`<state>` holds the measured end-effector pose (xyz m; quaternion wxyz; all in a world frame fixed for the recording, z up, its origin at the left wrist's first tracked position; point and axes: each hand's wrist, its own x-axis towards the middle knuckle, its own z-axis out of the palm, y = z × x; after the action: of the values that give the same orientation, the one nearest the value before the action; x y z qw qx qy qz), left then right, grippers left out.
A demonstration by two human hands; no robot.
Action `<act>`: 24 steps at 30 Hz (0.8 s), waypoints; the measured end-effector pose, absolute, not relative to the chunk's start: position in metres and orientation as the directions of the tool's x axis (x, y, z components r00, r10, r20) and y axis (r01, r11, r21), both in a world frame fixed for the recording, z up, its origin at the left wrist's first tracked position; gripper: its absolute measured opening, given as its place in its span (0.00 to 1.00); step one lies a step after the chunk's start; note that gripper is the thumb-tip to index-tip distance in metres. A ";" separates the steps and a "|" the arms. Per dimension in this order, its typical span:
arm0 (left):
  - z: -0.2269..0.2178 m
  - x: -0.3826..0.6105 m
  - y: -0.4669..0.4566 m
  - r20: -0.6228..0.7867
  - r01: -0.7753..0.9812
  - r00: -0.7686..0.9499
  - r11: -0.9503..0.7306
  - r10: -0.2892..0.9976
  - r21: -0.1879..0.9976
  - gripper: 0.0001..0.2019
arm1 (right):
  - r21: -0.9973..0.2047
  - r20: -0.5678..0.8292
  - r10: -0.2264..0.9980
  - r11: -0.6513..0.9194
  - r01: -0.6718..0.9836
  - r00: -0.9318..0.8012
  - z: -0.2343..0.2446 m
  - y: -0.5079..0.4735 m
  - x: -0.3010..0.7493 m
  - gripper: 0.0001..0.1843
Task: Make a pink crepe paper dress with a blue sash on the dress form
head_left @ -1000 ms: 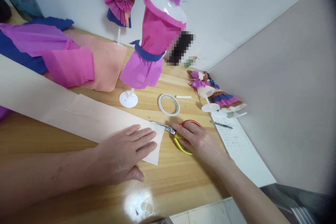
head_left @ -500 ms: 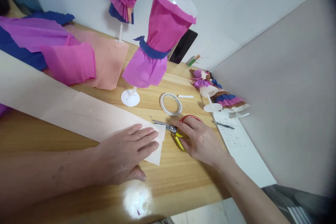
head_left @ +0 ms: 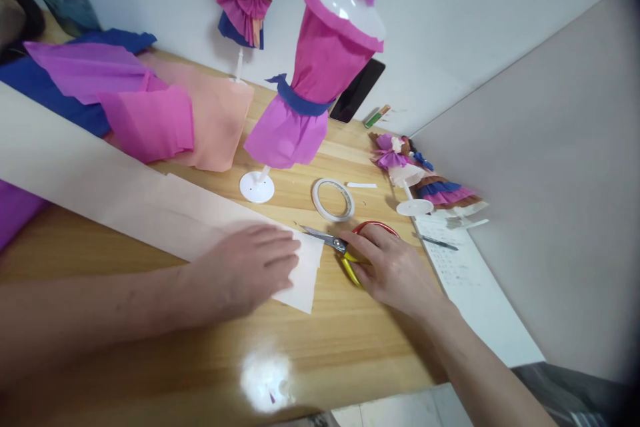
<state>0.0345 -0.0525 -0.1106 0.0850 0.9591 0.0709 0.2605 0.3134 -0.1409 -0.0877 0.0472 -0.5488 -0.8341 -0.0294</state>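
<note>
A long strip of pale paper [head_left: 125, 193] runs from the left edge to the middle of the wooden table [head_left: 210, 353]. My left hand [head_left: 250, 267] lies flat over its right end, fingers stretched out and slightly blurred. Scissors [head_left: 336, 243] with a red and a yellow handle are in the grip of my right hand [head_left: 390, 260]. Their blades point left and touch or overlap the paper's upper corner; I cannot tell which. Just above the scissors lies a roll of white tape [head_left: 318, 199], beside a small white strip [head_left: 361, 185].
A small dress form [head_left: 320, 67] in pink, blue and purple paper stands behind the tape. Coloured paper sheets [head_left: 145, 120] pile up at the left. Another decorated form [head_left: 250, 0], a phone [head_left: 356, 93], a pen [head_left: 437, 242] on a written sheet [head_left: 480, 293] and paper models [head_left: 395, 150] surround the workspace.
The view has shifted slightly, so most things sit a little farther right. My left hand has slid a little left and up along the paper. My right hand keeps hold of the scissors.
</note>
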 end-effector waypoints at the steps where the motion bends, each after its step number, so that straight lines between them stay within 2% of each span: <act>1: -0.110 0.033 -0.044 0.504 0.145 0.833 -0.969 0.228 0.199 0.16 | 0.001 0.109 0.912 0.398 0.917 -0.396 -0.087 -0.142 0.314 0.26; 4: -0.110 0.026 -0.018 0.456 0.357 0.802 -0.922 0.386 0.153 0.14 | 0.004 0.095 0.915 0.393 0.919 -0.392 -0.085 -0.144 0.316 0.26; 6: -0.111 0.024 -0.007 0.441 0.396 0.801 -0.911 0.404 0.115 0.13 | 0.010 0.090 0.921 0.379 0.925 -0.379 -0.084 -0.145 0.316 0.27; 8: -0.113 0.024 -0.006 0.449 0.356 0.823 -0.932 0.349 0.072 0.13 | 0.020 0.090 0.921 0.378 0.926 -0.378 -0.083 -0.144 0.315 0.27; 13: -0.116 0.030 -0.033 0.423 0.131 0.900 -0.991 0.109 -0.023 0.12 | 0.022 0.107 0.910 0.401 0.916 -0.401 -0.086 -0.139 0.309 0.26; 19: -0.117 0.028 -0.050 0.319 0.053 0.945 -0.994 0.079 0.092 0.24 | -0.002 0.117 0.895 0.433 0.901 -0.430 -0.087 -0.131 0.300 0.24; 24: -0.120 0.029 -0.048 0.318 -0.003 0.947 -0.992 0.039 0.129 0.26 | -0.026 0.105 0.900 0.428 0.903 -0.423 -0.087 -0.128 0.296 0.24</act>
<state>0.0289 -0.0479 -0.1205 0.0641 0.9847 0.0093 0.1621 0.2964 -0.1277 -0.0867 0.0514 -0.5346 -0.8434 -0.0170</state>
